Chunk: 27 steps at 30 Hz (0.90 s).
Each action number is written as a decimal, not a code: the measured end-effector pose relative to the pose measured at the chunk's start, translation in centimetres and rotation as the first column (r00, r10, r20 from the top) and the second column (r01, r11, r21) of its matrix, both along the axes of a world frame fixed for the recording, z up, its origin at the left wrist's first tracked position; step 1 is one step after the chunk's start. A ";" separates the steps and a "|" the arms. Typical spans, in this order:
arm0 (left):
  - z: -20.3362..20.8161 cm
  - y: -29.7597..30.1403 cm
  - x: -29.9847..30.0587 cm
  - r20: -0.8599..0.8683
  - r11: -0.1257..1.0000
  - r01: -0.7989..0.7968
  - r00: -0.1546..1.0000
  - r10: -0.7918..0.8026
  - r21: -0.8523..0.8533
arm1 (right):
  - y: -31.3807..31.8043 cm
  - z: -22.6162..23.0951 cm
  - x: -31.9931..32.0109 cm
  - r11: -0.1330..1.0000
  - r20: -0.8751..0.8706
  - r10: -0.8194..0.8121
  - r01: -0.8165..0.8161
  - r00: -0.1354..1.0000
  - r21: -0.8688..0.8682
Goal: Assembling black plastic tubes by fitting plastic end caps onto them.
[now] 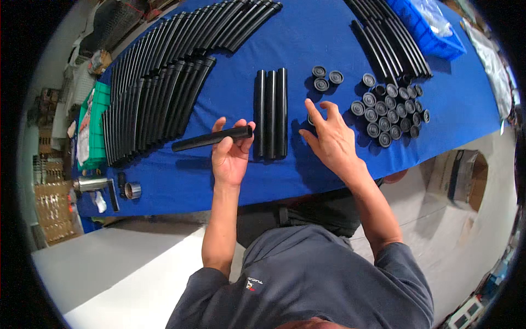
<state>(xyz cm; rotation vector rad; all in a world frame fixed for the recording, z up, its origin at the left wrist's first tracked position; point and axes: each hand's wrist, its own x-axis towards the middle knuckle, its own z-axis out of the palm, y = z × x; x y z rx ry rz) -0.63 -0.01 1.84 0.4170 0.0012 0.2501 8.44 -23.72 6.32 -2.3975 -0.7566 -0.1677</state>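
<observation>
Left hand [233, 157] grasps one tube [207, 140] left of a trio of tubes [272, 114]; a slack pinch could drop it. Right of the trio, the right hand [333, 136], fingers spread, hangs at one cap [310, 119], contact unclear; a brush could roll it. Also right: three caps [321, 84], roughly two dozen more caps [393, 116] beyond.

Green bin [99, 122] left, blue basket [445, 49] upper right, probably a carton [466, 176] at right
</observation>
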 end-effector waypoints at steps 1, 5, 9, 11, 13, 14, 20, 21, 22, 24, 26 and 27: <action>-0.3 -0.1 0.4 0.002 0.998 0.000 1.000 0.000 0.056 | 0.1 -0.5 0.5 0.996 0.005 -0.023 0.023 1.000 -0.088; -0.9 -0.1 0.3 0.000 1.000 -0.006 1.000 0.006 -0.015 | -0.2 -1.8 1.8 0.982 -0.093 0.026 -0.043 0.995 -0.184; -0.3 -0.9 0.0 -0.037 0.994 0.007 0.999 -0.004 0.106 | 1.1 -1.0 1.4 0.776 -0.524 0.330 0.090 0.785 0.625; 0.2 -1.6 0.4 -0.059 0.992 0.031 0.998 -0.024 0.119 | 2.0 -1.2 0.9 0.639 -0.547 0.521 0.126 0.655 0.759; 1.1 -1.9 1.5 -0.083 0.976 0.001 0.996 0.017 0.216 | 2.5 -3.1 1.7 0.555 -0.534 0.605 0.168 0.591 0.815; 1.8 -1.8 2.0 -0.078 0.978 -0.004 0.997 0.020 0.208 | 2.8 -2.9 2.0 0.562 -0.536 0.603 0.162 0.591 0.811; 1.5 -0.2 6.8 0.014 0.950 -0.039 0.999 0.036 0.310 | 4.6 -0.9 5.4 0.573 -0.490 0.635 0.061 0.597 0.817; 1.2 -0.1 7.3 0.019 0.946 -0.041 0.999 0.037 0.322 | 4.9 -0.8 5.9 0.563 -0.480 0.642 0.057 0.598 0.824; 0.7 0.0 7.7 0.035 0.947 -0.042 0.999 0.032 0.317 | 5.3 -0.9 6.3 0.559 -0.475 0.662 0.041 0.579 0.828; 0.7 -0.2 7.8 0.036 0.945 -0.045 0.999 0.035 0.323 | 6.0 -1.1 6.7 0.546 -0.472 0.691 0.033 0.547 0.837; 0.7 -0.6 7.7 0.012 0.958 -0.060 0.998 0.059 0.281 | 6.3 -1.3 6.8 0.541 -0.490 0.662 0.091 0.567 0.836; 0.9 -0.7 7.7 0.003 0.956 -0.062 0.998 0.063 0.287 | 6.1 -1.7 6.9 0.558 -0.495 0.659 0.075 0.566 0.827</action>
